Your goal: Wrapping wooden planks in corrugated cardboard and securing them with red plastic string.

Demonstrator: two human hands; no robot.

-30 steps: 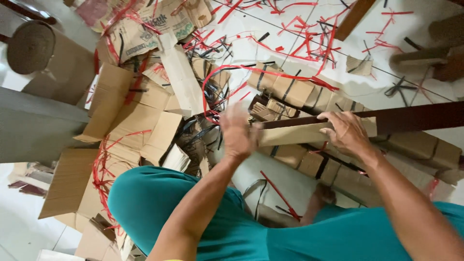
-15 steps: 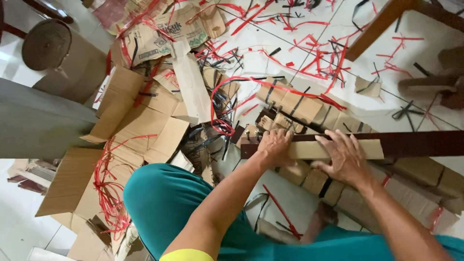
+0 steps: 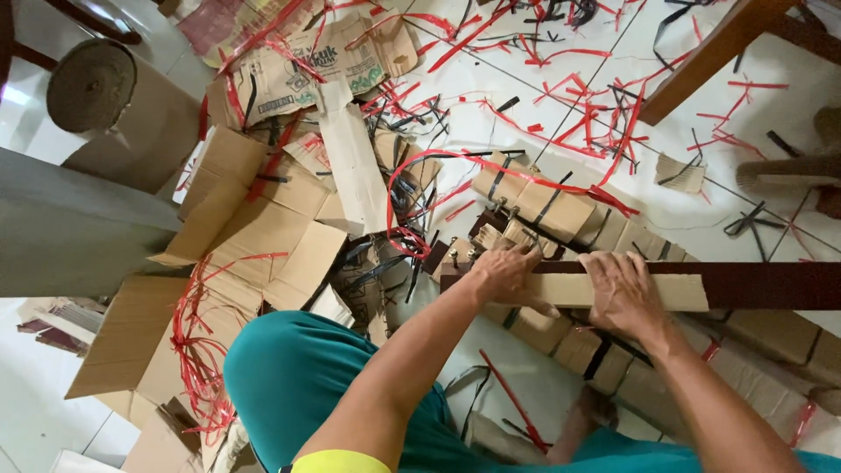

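White tiled floor (image 3: pixel 543 105), littered with red strap offcuts (image 3: pixel 604 114) and black ones. Both hands flat, palms down, on a pale cardboard strip (image 3: pixel 569 289) that lies along a dark brown wooden bar (image 3: pixel 771 285); bar runs left-right across frame, out the right edge. Left hand (image 3: pixel 508 276) sits at the strip's left end, fingers spread and pointing right. Right hand (image 3: pixel 624 293) presses the strip's middle, fingers pointing up-frame, just beside the left, not touching it. Neither hand is curled around anything, just pressing down. Strip's right end sticks out past the right hand. Under and behind the bar: rows of small folded cardboard bundles (image 3: pixel 552 206) tied with black bands, more bundles below right. A long red strap (image 3: pixel 412 201) loops over them. Left of that, a heap of flattened cardboard sheets (image 3: pixel 254 228), a printed carton on top, tangle of red strap (image 3: pixel 197 342) at lower left. Brown paper roll (image 3: pixel 92 83) top left, wooden furniture leg (image 3: pixel 710 57) top right. Teal trouser knee (image 3: pixel 298 377) in foreground, bare foot (image 3: pixel 600 407) near it.
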